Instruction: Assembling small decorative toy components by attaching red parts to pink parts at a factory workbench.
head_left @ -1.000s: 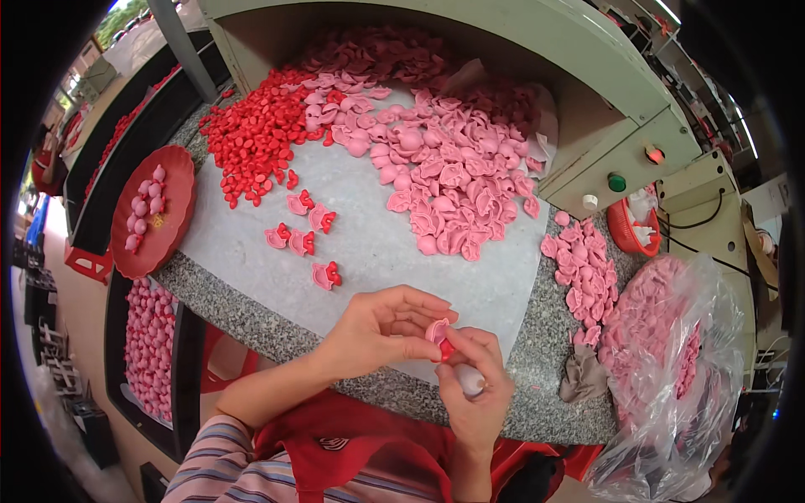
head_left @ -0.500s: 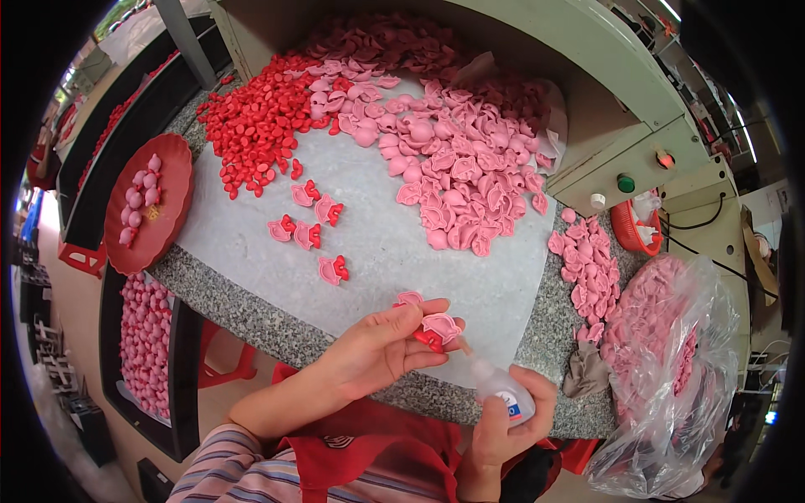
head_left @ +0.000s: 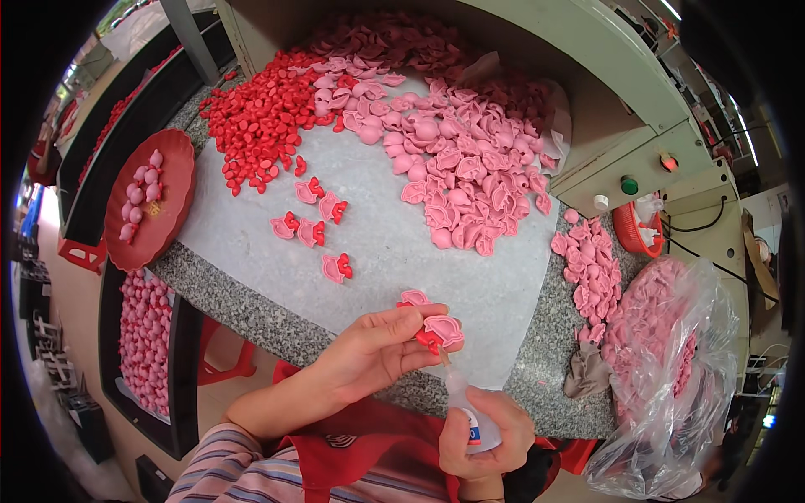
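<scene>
Between thumb and fingers, my left hand (head_left: 375, 346) pinches a small pink hollow plastic piece (head_left: 443, 330) with a red piece (head_left: 428, 339) at its lower left side. My right hand (head_left: 495, 433) is wrapped round a clear squeeze bottle (head_left: 471, 416) with a narrow nozzle. The nozzle tip (head_left: 444, 356) points up at the red piece, touching it or just below it. Just beyond my left fingers lies another pink and red piece (head_left: 412, 298), partly hidden. Several joined pink and red pieces (head_left: 337, 268) rest on the white sheet (head_left: 277, 239) to the left.
Heaps of red pieces (head_left: 267, 117) and pink pieces (head_left: 478, 168) cover the sheet's far side. At left is a red scalloped dish (head_left: 151, 243) with pink parts, above a black crate (head_left: 178, 394). A plastic bag (head_left: 671, 377) and red basket (head_left: 631, 228) stand at right.
My right hand has brought the bottle leftward and turned it more upright. Its nozzle has shifted from the pink piece's right side to the red part. My left hand has stayed nearly in place.
</scene>
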Tool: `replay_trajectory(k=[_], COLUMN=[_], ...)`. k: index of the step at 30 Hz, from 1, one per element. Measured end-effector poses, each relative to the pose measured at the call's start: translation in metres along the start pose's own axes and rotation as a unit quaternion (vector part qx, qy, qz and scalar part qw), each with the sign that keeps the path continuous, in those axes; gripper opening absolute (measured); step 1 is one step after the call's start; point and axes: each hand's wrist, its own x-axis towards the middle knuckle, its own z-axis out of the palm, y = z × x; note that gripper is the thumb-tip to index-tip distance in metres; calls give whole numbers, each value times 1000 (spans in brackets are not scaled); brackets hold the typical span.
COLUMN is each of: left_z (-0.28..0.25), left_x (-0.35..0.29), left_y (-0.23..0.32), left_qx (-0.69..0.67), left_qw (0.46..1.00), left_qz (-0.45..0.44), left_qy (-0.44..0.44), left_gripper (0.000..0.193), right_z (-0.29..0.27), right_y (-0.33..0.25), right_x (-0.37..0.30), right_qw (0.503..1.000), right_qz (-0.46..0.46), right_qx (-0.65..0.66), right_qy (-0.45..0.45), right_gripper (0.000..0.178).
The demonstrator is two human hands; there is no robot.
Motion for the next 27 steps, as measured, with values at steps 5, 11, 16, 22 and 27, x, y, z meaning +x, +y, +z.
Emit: replay_trajectory(k=[5,11,16,22,27], left_z=[4,2,2,0,3], left_x=[-1,0,0,0,-1], left_y=[-1,-2,-2,-3,-2], left_qx=[20,26,27,28,27], left_qw=[1000,999,999,999,1000], left_qz=[8,16,10,2,-1], left_qy=[17,13,15,15,15], left_gripper=[40,39,38,38,38], right_z=[2,-3,-3,-2,-4], right_y=[1,-6,-7,-7,-7], right_x=[5,1,4,4,3], right_qw=[1000,997,997,997,997], right_qz=[-14,60,60,54,64], right_qx=[-6,-12,-12,-20,-15], right_qy=[-3,-48,-46,-43,-45], right_gripper=[26,23,23,23,22])
